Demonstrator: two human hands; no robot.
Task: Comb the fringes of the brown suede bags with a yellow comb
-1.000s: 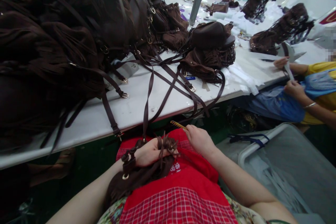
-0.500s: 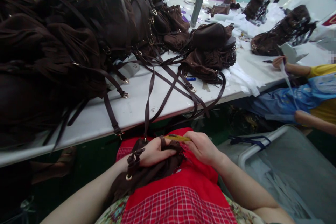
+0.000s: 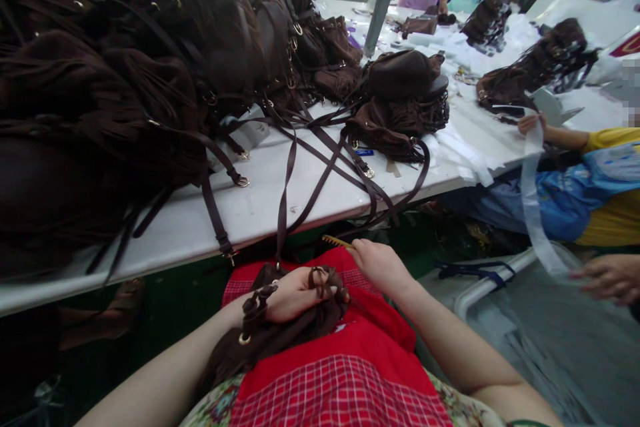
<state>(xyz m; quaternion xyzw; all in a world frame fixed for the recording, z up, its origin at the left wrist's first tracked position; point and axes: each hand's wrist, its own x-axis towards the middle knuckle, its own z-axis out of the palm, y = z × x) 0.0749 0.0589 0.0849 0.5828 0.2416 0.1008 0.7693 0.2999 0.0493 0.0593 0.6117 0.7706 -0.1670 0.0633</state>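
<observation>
On my lap, over a red apron (image 3: 345, 387), lies a dark brown fringed bag (image 3: 270, 347) with a drawstring tassel and a gold eyelet. My left hand (image 3: 295, 293) is closed on the bag's fringe (image 3: 327, 280), with some strands looped over its fingers. Just right of the bag, my right hand (image 3: 380, 270) grips a yellow comb (image 3: 337, 241), teeth pointing up and left, apart from the fringe. A thin brown strap (image 3: 284, 207) runs from the bag up onto the table.
A large heap of brown bags (image 3: 150, 80) covers the left of the white table (image 3: 250, 213). More bags (image 3: 400, 100) and crossing straps lie ahead. At right, a co-worker's hand (image 3: 533, 123) holds a white strip (image 3: 533, 200) above a grey bin (image 3: 540, 320).
My right hand has lifted the comb up and away from the fringe. My left hand stays on the bag. The co-worker's strip has been stretched out toward the bin.
</observation>
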